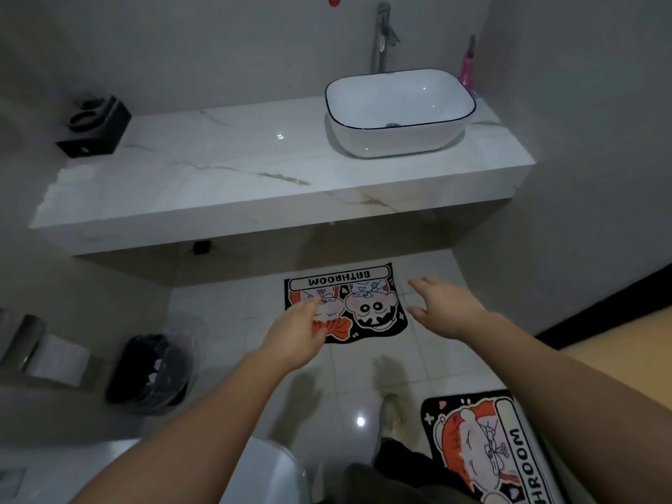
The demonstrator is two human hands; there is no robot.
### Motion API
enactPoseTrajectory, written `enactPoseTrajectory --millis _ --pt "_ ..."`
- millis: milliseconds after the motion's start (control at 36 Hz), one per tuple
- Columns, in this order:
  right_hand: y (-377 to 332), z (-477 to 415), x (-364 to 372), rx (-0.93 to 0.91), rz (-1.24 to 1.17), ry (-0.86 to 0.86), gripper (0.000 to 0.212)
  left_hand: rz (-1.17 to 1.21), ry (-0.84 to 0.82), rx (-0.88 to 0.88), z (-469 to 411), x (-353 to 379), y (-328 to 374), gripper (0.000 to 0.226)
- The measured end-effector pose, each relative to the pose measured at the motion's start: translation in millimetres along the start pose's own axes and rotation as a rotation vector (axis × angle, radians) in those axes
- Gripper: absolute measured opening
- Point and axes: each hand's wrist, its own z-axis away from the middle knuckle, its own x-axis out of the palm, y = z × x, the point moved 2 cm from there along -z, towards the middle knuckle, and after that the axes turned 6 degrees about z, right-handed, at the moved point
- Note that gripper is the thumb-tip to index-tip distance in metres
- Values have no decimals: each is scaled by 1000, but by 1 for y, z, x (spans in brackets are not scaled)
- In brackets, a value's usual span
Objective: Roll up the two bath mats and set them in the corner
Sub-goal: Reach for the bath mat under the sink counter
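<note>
You are looking at two readable texts, both on the mats. The far mat point(345, 303) by the counter is showing "BATHROOM" in a white band, upside down to you. The near mat point(487, 449) is showing only "HROOM", running sideways with its start cut off at the frame's edge.

Both hands, left point(296, 334) and right point(442, 303), reach empty and spread above the far mat point(367, 307), which lies flat under the tabletop point(225, 169); the near mat point(487, 449) lies flat beside a shoe point(391, 412).

Open tiled floor point(363, 376) between mats; counter point(254, 212) overhangs, bin point(152, 372) crowds left.
</note>
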Motion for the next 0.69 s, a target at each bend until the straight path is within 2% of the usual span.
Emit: enactPoseTrajectory --millis 333,556,694 --pt "56 -102 -35 -99 15 -61 54 37 19 -105 -89 -1 22 64" --pt "61 -144 -45 -141 -22 -69 57 35 63 -146 -119 -19 26 56" --pt "58 -165 -51 -141 -40 -59 57 31 60 -156 -137 -29 16 60"
